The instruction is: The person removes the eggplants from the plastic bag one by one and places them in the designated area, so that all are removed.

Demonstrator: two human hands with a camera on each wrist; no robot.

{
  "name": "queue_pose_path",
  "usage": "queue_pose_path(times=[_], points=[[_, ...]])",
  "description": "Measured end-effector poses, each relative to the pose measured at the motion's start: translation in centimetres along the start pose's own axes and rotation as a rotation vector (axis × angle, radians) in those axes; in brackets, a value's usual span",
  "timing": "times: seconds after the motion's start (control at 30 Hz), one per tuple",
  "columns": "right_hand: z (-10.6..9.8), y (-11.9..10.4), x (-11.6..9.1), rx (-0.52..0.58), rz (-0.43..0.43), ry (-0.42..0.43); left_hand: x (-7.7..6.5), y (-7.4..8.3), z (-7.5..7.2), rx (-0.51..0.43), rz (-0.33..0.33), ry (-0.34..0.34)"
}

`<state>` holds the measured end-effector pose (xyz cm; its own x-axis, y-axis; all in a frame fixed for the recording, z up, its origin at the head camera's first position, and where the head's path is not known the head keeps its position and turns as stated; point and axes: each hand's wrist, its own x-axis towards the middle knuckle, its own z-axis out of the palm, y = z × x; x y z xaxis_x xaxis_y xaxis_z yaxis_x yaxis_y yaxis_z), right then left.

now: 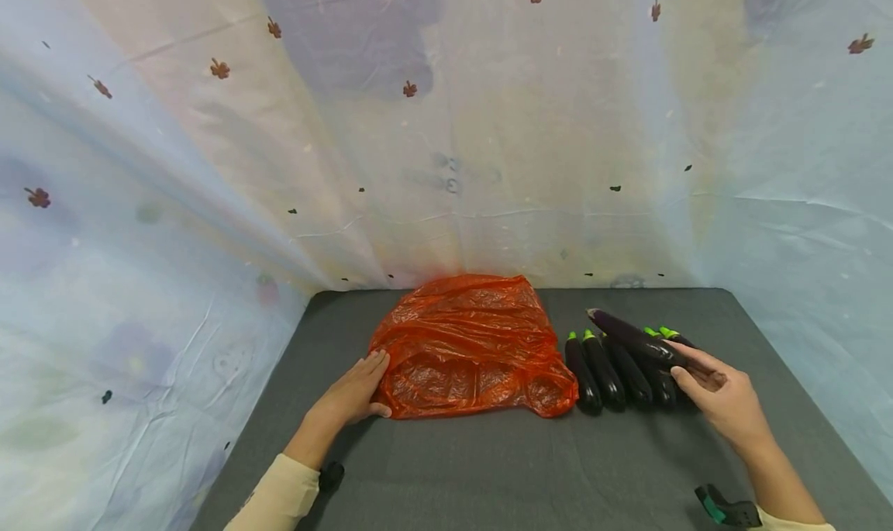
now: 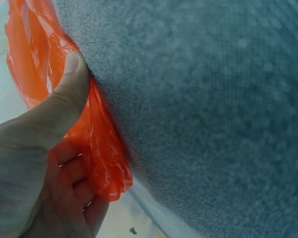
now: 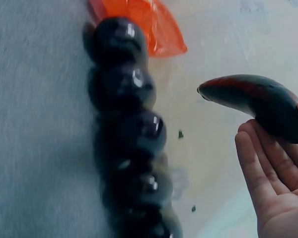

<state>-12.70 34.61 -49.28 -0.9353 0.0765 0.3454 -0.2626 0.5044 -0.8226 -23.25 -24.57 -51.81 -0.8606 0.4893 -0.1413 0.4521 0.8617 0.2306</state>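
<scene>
A crumpled red plastic bag (image 1: 474, 345) lies flat on the dark cloth. My left hand (image 1: 358, 390) rests at its left edge, fingertips on the plastic and thumb (image 2: 69, 82) apart from them by the near corner. On the right, my right hand (image 1: 725, 395) holds a dark purple eggplant (image 1: 631, 339) by its thick end, thumb on one side and fingers on the other. Its narrow end points left and away, raised above a row of several eggplants (image 1: 603, 372). These lie side by side against the bag's right edge, green stems facing the back; the held one partly covers them.
The grey cloth-covered table (image 1: 474, 469) reaches back to a patterned curtain (image 1: 488, 159), which also hangs along both sides. A dark strap with a green part (image 1: 718, 506) is at the right wrist.
</scene>
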Motion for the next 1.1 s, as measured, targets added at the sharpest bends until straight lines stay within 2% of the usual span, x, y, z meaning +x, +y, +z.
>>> queue_pose_path(times=[0.33, 1.1], points=[[-2.0, 1.6, -0.2, 0.014, 0.042, 0.091, 0.0, 0.1, -0.1, 0.009, 0.003, -0.004], [-5.9, 6.3, -0.8, -0.127, 0.206, 0.226, -0.2, 0.4, -0.4, -0.018, -0.006, -0.003]])
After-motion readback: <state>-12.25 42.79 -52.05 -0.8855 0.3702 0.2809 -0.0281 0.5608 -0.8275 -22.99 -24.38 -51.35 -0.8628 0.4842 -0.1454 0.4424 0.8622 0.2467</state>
